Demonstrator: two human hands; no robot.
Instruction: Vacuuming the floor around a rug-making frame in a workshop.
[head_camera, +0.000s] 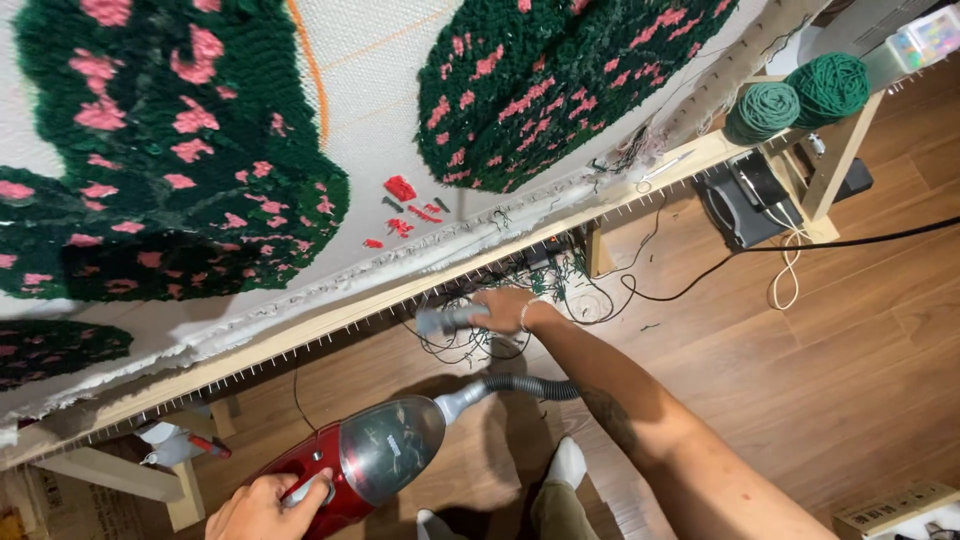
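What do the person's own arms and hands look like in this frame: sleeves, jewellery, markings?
Both arms are bare, with no sleeves or gloves in view. The right hand has a thin, light bracelet at the wrist, and the right forearm carries a dark tattoo partway up. The left hand shows no rings or markings that can be made out.

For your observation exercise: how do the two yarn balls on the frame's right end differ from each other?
The left yarn ball is a paler, greyish green; the right yarn ball is a deeper, more saturated green. The left one sits lower in the view, the right one higher and looks slightly larger. Both are round wound balls, touching side by side on the wooden frame.
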